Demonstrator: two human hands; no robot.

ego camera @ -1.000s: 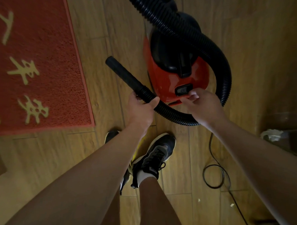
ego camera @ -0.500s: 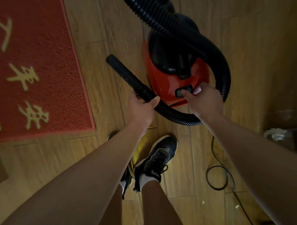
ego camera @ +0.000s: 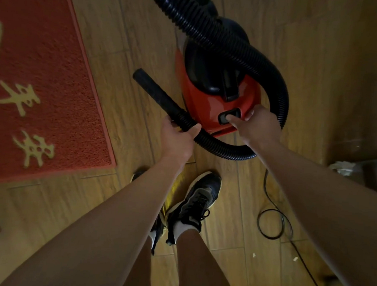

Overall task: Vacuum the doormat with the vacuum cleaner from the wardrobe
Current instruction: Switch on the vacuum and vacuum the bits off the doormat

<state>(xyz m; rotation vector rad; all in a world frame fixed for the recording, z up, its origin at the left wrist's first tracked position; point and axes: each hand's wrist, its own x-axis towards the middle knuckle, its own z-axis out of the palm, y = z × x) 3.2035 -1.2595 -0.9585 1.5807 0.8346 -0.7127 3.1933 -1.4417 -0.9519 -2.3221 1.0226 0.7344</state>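
Left hand (ego camera: 179, 140): clenched around the black hose (ego camera: 230, 47), fingers wrapped underneath and thumb over the top, just where the ribbed part meets the smooth end tube (ego camera: 155, 91).
Right hand (ego camera: 257, 126): grasping nothing; one straight fingertip presses on the dark switch (ego camera: 228, 116) on the near end of the vacuum cleaner, with the thumb resting beside it on the red shell.
Vacuum cleaner (ego camera: 206, 100): a small red canister with a black top and handle, standing on the wooden floor (ego camera: 122, 42) straight ahead of the person, to the right of the doormat and apart from it.
Hose path: it comes down from the top edge, crosses over the canister, loops round its right side and curves back along the floor to the left hand.
End tube: points up and to the left, towards the doormat; its tip is over bare floor, short of the mat's edge.
Doormat (ego camera: 45, 93): red with pale yellow characters, lying flat on the left.
Cord (ego camera: 272, 222): thin and black, looped on the floor at the lower right.
Shoes (ego camera: 198, 199): black with white socks, planted between the forearms, behind the vacuum cleaner.
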